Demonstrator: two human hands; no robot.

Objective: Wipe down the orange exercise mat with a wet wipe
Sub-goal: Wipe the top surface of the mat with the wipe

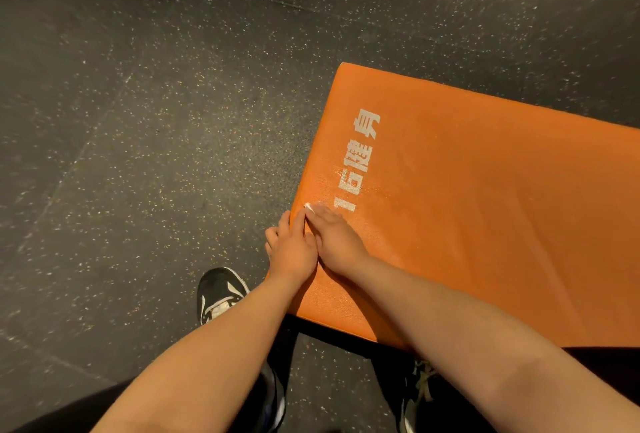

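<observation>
Floor: dark speckled rubber floor, spreading left of and ahead of the grip.
Shoe: a black-and-white shoe stands on the floor, left of and behind the grip, just off the mat's near corner.
Left hand: the left hand rests on the mat's left edge, touching the side of the right hand. Its outer fingers bend down over the edge; whether they clasp it cannot be told.
Wipe: a small white corner of the wipe peeks out past the right fingertips. The rest is hidden under the hand.
Right hand: the right hand lies flat, fingers straight and close together, pressing the wipe onto the mat rather than pinching it.
Mat: the orange mat lies flat on the floor. The grip sits at its left edge, so nearly all of it lies right of and ahead of the grip. Its long axis seems to run rightward, out of view.
Lettering: worn white lettering runs along the left edge, just ahead of the fingertips.
Surface: fine-grained, with a faint sheen near the grip, possibly damp.
Coming move: probably strokes rightward, led by the right hand.
</observation>
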